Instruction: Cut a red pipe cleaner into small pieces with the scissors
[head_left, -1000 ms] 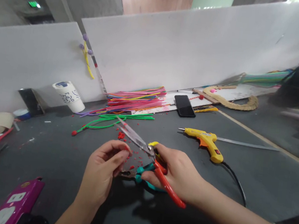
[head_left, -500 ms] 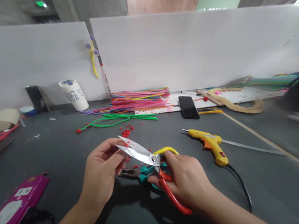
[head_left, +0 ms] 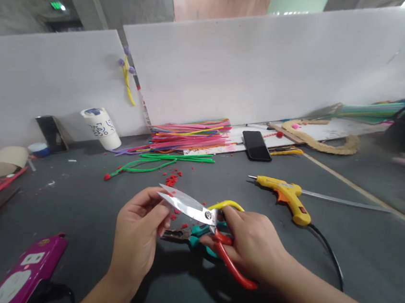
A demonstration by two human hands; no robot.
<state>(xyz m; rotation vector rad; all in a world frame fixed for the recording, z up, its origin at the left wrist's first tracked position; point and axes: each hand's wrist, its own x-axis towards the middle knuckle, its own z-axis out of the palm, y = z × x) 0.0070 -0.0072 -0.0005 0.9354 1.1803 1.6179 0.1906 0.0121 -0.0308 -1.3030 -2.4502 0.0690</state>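
Observation:
My right hand is wrapped round the handles of a pair of scissors, one yellow and one red. Their blades point left and lie nearly together, tips by the fingers of my left hand. That hand is closed in a pinch; a bit of red shows at the blades beside its fingertips, but what it grips is mostly hidden. Underneath, pliers with teal handles lie on the table, partly covered by my right hand. Small red scraps are scattered just beyond the blades.
Green pipe cleaners and a multicoloured bundle lie behind the scraps. A yellow glue gun with a black cord rests at right. A phone lies further back. A purple device sits front left, a white cup behind.
The scissor blades have closed from a slight gap to nearly together, and the red handle has swung slightly inward. My left hand stays almost where it was.

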